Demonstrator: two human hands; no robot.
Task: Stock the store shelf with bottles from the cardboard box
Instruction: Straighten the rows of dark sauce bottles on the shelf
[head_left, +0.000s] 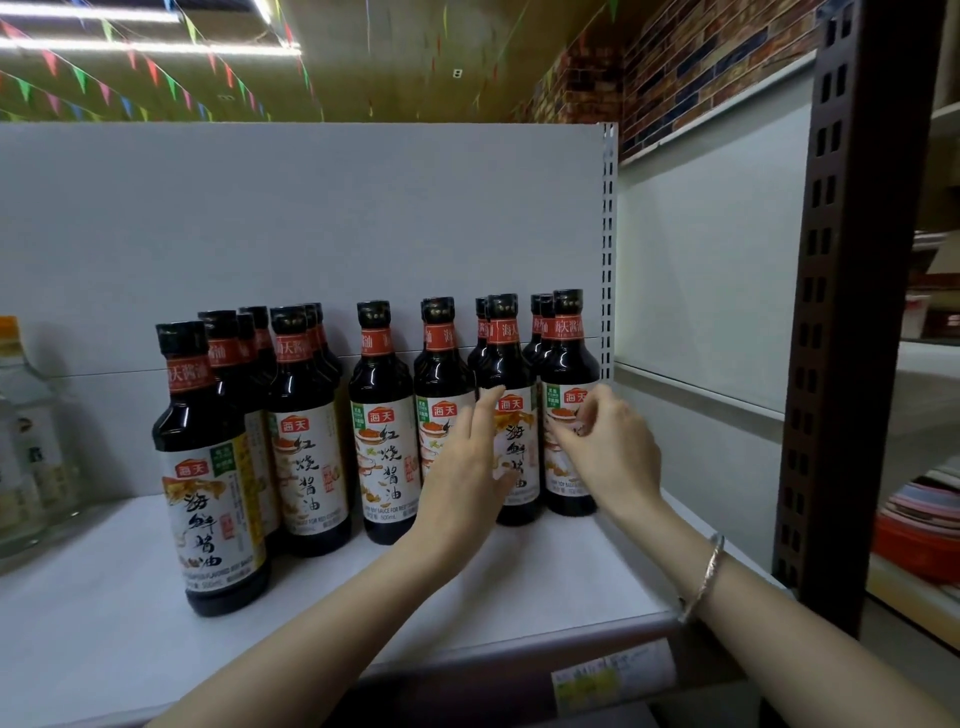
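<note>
Behind the two raised hands, much of two front bottles is covered: the lower label of one dark bottle is masked by the left hand, and the label of the rightmost bottle is partly blocked by the right hand. Further bottles standing in rows behind the front ones are seen only as caps and necks, so their number cannot be counted. No cardboard box is seen. To the far left of the hands, pale clear bottles are cut off by the picture edge. The task's bottles are seen as dark glass with black caps, red neck bands and white labels bearing Chinese characters; they stand upright on the white shelf, and the nearest one is set well to the left of the hands. The left hand is held with straight fingers laid against the bottle in front of it. The right hand's fingers are curled near the rightmost bottle's label; whether it is gripped cannot be told. A silver bracelet is worn on the right wrist.
</note>
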